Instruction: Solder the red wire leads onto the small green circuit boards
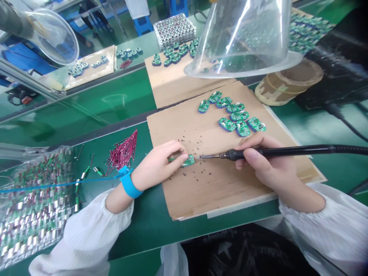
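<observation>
Over the cardboard sheet (198,199), my left hand (161,161) pinches a small green circuit board (189,160) between thumb and fingers. A blue wrist strap (130,184) circles that wrist. My right hand (264,161) is wrapped round the black handle of a soldering iron (238,154), its metal tip pointing left, close to the board's right edge. Whether tip and board touch, I cannot tell. Dark burn marks dot the cardboard around the tip. Several green boards with blue edges (238,116) lie farther back on the same sheet.
Left of the cardboard lies a pile of red wires (124,151). A clear tray of parts (37,207) stands at far left. A clear plastic funnel hood (241,42) hangs overhead. A round tub (289,82) sits at back right. More boards (178,53) rest beyond the ledge.
</observation>
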`<act>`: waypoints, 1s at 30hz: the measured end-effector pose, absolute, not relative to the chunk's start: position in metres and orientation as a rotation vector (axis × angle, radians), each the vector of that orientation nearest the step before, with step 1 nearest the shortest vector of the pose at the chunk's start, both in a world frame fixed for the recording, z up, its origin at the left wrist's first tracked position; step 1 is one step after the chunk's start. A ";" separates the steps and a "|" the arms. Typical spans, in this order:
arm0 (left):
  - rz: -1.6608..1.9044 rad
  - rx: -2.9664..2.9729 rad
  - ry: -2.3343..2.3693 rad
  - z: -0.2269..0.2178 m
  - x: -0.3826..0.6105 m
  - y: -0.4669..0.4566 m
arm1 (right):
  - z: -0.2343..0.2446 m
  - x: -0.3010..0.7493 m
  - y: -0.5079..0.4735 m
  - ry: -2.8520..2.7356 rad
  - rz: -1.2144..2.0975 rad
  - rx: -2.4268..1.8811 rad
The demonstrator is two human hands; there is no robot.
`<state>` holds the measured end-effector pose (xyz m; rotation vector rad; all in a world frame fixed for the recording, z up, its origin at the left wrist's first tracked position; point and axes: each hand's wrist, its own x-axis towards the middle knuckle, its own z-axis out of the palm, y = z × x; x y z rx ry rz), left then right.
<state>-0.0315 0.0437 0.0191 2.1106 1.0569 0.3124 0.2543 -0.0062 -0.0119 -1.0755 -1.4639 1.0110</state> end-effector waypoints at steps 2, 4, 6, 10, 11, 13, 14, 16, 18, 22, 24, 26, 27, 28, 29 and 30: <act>0.299 2.049 1.057 0.020 -0.032 0.044 | -0.013 0.255 -0.006 -1.463 0.998 -1.071; 0.290 2.040 1.022 0.022 -0.033 0.044 | -0.014 0.256 -0.007 -1.482 1.000 -1.061; 0.279 2.053 0.993 0.023 -0.032 0.043 | -0.016 0.257 -0.007 -1.518 1.013 -1.050; 0.259 2.058 1.022 0.023 -0.028 0.041 | -0.018 0.259 -0.007 -1.616 1.000 -1.039; 0.260 2.064 1.032 0.022 -0.027 0.041 | -0.018 0.259 -0.007 -1.637 0.988 -1.044; 0.262 2.074 1.045 0.021 -0.026 0.040 | -0.018 0.259 -0.007 -1.667 0.966 -1.057; 0.264 2.077 1.050 0.021 -0.025 0.040 | -0.018 0.259 -0.007 -1.677 0.961 -1.062; 0.269 2.081 1.065 0.021 -0.024 0.039 | -0.017 0.258 -0.006 -1.690 0.962 -1.067; 0.270 2.083 1.079 0.020 -0.024 0.038 | -0.016 0.257 -0.005 -1.702 0.967 -1.071; 0.279 2.085 1.099 0.018 -0.024 0.037 | -0.016 0.256 -0.004 -1.721 0.967 -1.073; 0.291 2.087 1.101 0.017 -0.023 0.037 | -0.015 0.256 -0.004 -1.725 0.964 -1.075; 0.303 2.092 1.098 0.015 -0.023 0.037 | -0.014 0.256 -0.005 -1.722 0.966 -1.077; 0.308 2.096 1.098 0.015 -0.023 0.037 | -0.014 0.256 -0.005 -1.712 0.968 -1.074; 0.313 2.100 1.096 0.014 -0.023 0.036 | -0.014 0.256 -0.005 -1.694 0.972 -1.071; 0.316 2.103 1.094 0.014 -0.023 0.036 | -0.014 0.256 -0.006 -1.669 0.978 -1.065; 0.320 2.104 1.092 0.014 -0.023 0.036 | -0.014 0.256 -0.006 -1.641 0.988 -1.063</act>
